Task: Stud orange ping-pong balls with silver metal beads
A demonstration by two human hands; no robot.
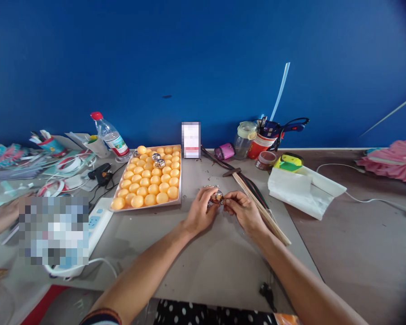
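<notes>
My left hand (pixel 200 210) and my right hand (pixel 242 208) meet over the grey mat (pixel 203 257), both pinching a small round ball wrapped in shiny silver trim (pixel 217 197). The fingers of both hands are closed round it. To the left of my hands stands a pink tray (pixel 180 198) full of several orange balls (pixel 149 180); two silver-wrapped balls (pixel 157 160) lie among them near the tray's far end.
Long wooden sticks (pixel 262 208) lie right of my right hand. White folded paper (pixel 302 189), a tape roll (pixel 266 160), cups and a jar stand at the back right. A water bottle (pixel 111 136), glue gun (pixel 100 173) and power strip (pixel 99 221) lie left. Another person's hand (pixel 3 216) shows at the left edge.
</notes>
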